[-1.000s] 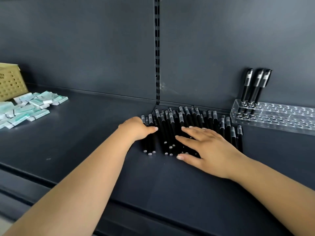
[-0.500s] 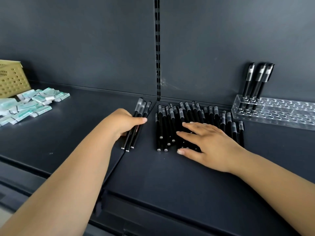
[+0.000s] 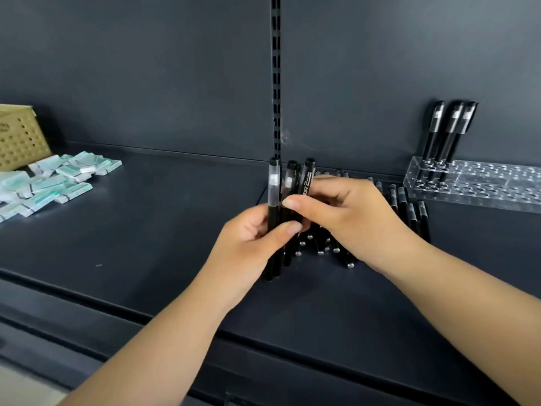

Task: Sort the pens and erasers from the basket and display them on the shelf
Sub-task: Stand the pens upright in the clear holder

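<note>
Dark shelf (image 3: 152, 230) carries everything: basket (image 3: 20, 136) at its far left edge, erasers (image 3: 55, 180) beside it. Clear holder (image 3: 483, 186) far right has 3 pens. Left hand (image 3: 248, 244) grips upright pens (image 3: 275, 206); right hand (image 3: 351, 218) pinches 1.

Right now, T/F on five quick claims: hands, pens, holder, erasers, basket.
1. The left hand grips a small bunch of pens held upright. True.
2. The right hand lies flat on the shelf, away from the bunch. False: it reaches across and pinches one of the held pens.
3. The clear acrylic holder has three pens standing at its left end. True.
4. The erasers are stacked inside the basket. False: they lie loose on the shelf in front of it.
5. More pens lie on the shelf behind the hands. True.
</note>
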`<state>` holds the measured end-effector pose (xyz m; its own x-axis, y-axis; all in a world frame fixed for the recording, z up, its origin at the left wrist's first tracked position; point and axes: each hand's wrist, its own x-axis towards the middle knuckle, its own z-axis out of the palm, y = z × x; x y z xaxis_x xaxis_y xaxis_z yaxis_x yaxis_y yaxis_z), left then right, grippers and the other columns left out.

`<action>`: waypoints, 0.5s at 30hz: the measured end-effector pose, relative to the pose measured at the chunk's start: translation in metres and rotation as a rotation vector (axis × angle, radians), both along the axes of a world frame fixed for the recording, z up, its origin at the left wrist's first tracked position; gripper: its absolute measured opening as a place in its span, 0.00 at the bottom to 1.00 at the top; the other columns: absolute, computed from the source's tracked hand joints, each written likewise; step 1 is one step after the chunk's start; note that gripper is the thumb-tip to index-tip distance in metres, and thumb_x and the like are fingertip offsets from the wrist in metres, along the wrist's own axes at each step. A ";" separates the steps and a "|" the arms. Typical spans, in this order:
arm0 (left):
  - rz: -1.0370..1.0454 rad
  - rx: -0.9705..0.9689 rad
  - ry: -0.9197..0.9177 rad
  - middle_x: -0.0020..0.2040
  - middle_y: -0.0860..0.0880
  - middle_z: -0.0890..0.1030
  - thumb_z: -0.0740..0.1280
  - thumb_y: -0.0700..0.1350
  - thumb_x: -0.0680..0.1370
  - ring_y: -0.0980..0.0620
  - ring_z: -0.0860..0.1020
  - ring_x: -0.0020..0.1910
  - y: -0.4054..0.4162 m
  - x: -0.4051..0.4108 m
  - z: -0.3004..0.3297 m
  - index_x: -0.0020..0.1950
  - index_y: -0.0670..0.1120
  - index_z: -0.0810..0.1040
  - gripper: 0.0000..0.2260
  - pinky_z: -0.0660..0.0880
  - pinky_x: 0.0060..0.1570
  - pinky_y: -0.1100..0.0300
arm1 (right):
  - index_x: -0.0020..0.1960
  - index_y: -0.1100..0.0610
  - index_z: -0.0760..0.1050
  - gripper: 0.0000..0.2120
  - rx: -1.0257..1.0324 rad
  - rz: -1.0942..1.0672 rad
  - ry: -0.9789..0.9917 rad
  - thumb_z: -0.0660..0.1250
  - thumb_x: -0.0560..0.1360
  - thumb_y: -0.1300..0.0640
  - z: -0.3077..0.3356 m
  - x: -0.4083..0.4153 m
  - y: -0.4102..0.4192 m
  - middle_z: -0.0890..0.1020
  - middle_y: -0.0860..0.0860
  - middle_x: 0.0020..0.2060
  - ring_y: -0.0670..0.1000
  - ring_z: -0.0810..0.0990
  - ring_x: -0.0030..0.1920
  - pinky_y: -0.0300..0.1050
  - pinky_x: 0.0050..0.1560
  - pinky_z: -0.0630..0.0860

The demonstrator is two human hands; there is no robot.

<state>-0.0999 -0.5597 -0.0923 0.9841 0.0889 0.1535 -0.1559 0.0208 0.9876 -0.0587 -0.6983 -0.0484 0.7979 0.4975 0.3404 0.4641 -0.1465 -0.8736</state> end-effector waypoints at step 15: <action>-0.124 -0.123 0.079 0.25 0.54 0.70 0.57 0.41 0.81 0.57 0.65 0.24 -0.122 0.064 0.037 0.50 0.45 0.74 0.07 0.61 0.23 0.66 | 0.42 0.53 0.73 0.09 0.352 -0.499 0.147 0.62 0.76 0.65 0.016 0.052 -0.165 0.82 0.49 0.32 0.45 0.83 0.35 0.38 0.36 0.80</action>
